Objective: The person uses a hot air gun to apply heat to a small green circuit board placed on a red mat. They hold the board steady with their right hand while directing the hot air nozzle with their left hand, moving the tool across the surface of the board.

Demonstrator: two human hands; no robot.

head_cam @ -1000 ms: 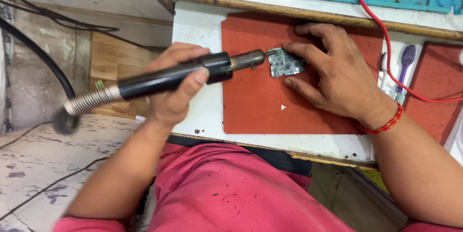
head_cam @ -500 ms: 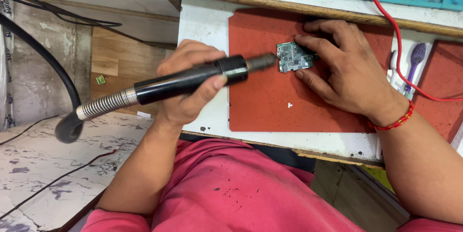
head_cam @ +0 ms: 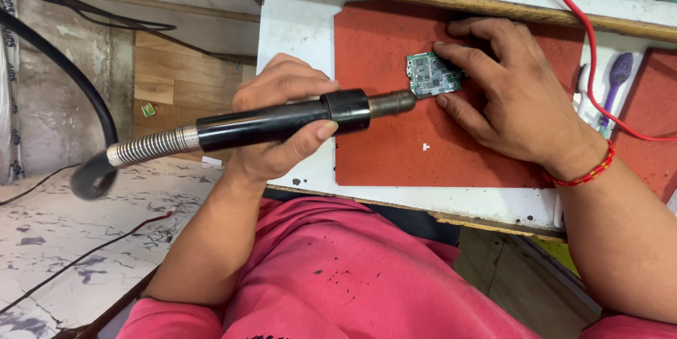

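My left hand (head_cam: 276, 119) is shut on a black hot-air handpiece (head_cam: 282, 120) with a coiled metal sleeve and black hose. Its metal nozzle (head_cam: 393, 103) points right and ends right at the lower left corner of a small green circuit board (head_cam: 430, 75). The board lies flat on a red work mat (head_cam: 395, 149). My right hand (head_cam: 504, 92) rests on the mat and pins the board's right edge with its fingertips. A red thread bracelet (head_cam: 585, 173) circles that wrist.
The mat sits on a white bench top (head_cam: 293, 25) with a wooden strip behind it. A red cable (head_cam: 592, 57) runs past a purple-handled tool (head_cam: 615, 82) at the right. Another red mat (head_cam: 652, 106) lies at the far right. A marbled floor and black hose are on the left.
The view has shifted, so the mat and board sit a little further right in the frame. The nozzle tip has come up to the board's edge. My right hand keeps its hold on the board.
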